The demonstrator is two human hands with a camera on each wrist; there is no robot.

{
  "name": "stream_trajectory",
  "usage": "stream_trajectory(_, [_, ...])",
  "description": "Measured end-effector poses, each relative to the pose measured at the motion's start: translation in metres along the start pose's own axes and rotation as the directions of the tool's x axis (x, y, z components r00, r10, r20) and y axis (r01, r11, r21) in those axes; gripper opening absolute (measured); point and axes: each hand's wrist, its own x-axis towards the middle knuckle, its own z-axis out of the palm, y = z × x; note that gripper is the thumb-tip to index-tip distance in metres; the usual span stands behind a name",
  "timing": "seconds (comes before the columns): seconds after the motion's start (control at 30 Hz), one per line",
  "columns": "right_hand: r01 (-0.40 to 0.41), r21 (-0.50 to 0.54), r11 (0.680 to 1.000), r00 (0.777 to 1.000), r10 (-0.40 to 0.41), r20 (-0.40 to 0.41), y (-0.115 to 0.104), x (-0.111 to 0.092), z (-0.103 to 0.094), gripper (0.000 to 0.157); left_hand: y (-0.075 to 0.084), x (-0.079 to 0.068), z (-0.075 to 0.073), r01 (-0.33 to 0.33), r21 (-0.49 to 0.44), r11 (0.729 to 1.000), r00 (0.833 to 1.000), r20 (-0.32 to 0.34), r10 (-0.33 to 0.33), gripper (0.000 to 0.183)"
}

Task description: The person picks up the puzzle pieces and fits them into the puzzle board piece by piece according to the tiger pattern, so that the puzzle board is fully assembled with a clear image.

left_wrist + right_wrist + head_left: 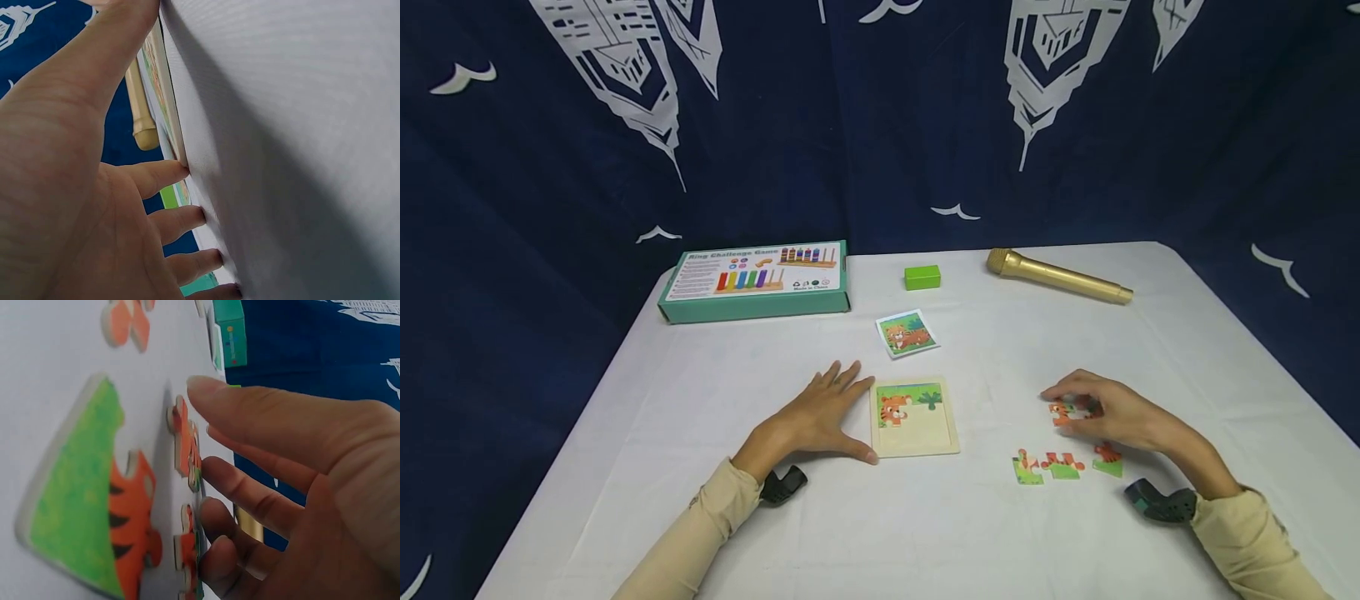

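The left hand [816, 414], grip released, touches the board [925, 433]. The right hand [1116, 411] curves over a piece [1062, 411]; whether its grip pinches it cannot be told.

In the head view, the right hand [1116, 411] partly hides puzzle pieces [1060, 411].

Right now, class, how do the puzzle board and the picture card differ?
The puzzle board is larger; the picture card is smaller. The puzzle board's picture is partly filled, the picture card's complete. The puzzle board lies nearly straight, the picture card turned. Both show an orange tiger.
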Motion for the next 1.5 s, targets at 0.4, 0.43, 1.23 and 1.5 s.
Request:
stream_trajectory(0.4, [-0.097,-0.171,0.981,0.995,0.089,-0.054,0.001,-0.001,-0.002,0.042,-0.001,0.001,0.001,0.003,-0.001,1.0,1.0,0.005,-0.003,0.115])
stream_trajectory(0.43, [-0.101,-0.174,0.98,0.994,0.092,-0.057,0.001,-0.001,-0.002,0.042,-0.001,0.001,0.001,0.001,-0.002,1.0,1.0,0.003,-0.001,0.115])
stream_trajectory(1.23, [-0.101,-0.107,0.989,0.993,0.094,-0.067,-0.004,0.003,0.004,0.043,0.001,-0.001,-0.001,0.002,-0.014,1.0,1.0,0.002,-0.002,0.115])
stream_trajectory(1.5, [-0.067,-0.067,0.995,0.997,0.064,-0.054,-0.004,0.005,0.008,0.043,0.001,-0.001,-0.001,-0.002,-0.002,1.0,1.0,0.007,0.002,0.114])
